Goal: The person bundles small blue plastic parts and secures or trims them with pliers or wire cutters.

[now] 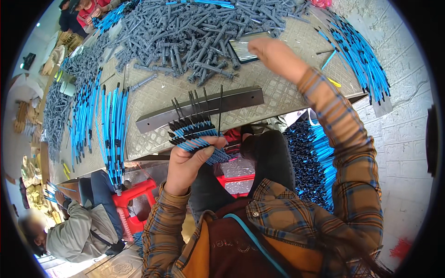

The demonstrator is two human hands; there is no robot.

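My left hand [187, 164] is closed around a bundle of thin blue sticks with black ends [191, 132], held in front of the table's near edge. Several thin black rods [192, 99] rise from the bundle's far end, across a dark metal bar [204, 109] lying near the edge. Stretched far forward, my right hand [273, 53] is over the table beside a flat dark-edged device like a phone [238, 53], at the border of a big heap of grey plastic tube-shaped parts [185, 37]. Its fingers are turned away and hidden.
More blue sticks lie in bunches at the left [113, 125] and right [364, 60] of the table. A dense stack of them [308, 157] stands below, right of my legs. A person [81, 227] sits at lower left beside a red stool [136, 204]; other people [85, 14] work at far left.
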